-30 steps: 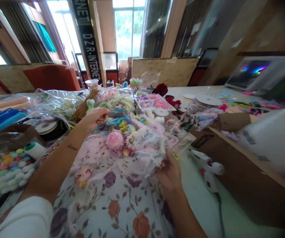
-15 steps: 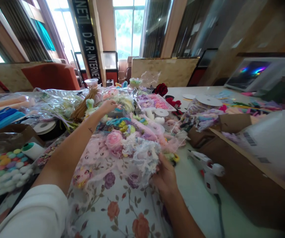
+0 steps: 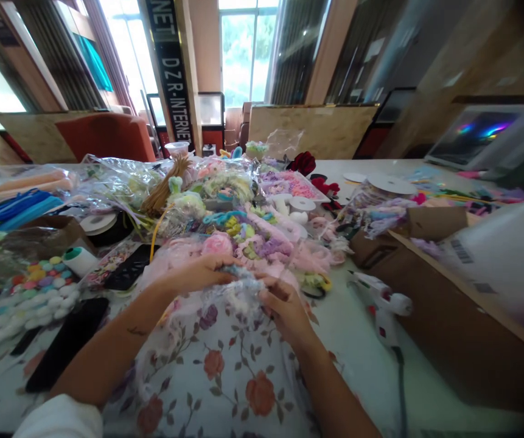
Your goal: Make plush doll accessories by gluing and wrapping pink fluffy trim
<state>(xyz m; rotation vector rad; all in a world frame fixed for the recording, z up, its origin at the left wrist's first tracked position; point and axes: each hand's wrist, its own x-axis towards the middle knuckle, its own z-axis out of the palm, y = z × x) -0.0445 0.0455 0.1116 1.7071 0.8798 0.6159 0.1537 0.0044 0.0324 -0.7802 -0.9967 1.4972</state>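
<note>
My left hand (image 3: 198,275) and right hand (image 3: 283,304) both clutch the clear bag of trims (image 3: 243,285) just above the flowered counter (image 3: 225,380), where a hard tug could split it and spill everything.

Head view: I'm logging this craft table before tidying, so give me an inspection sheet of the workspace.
Surface: white table, with a floral cloth over its near part.
Job's things: lace bundle in clear wrap, held above the cloth.
Clutter: bagged trims, pompoms, spool, glue gun, box.
Hands: left hand and right hand both grip the lace bundle.
Cables: cord runs from the glue gun to the near edge.
Surroundings: window, orange chair.
</note>
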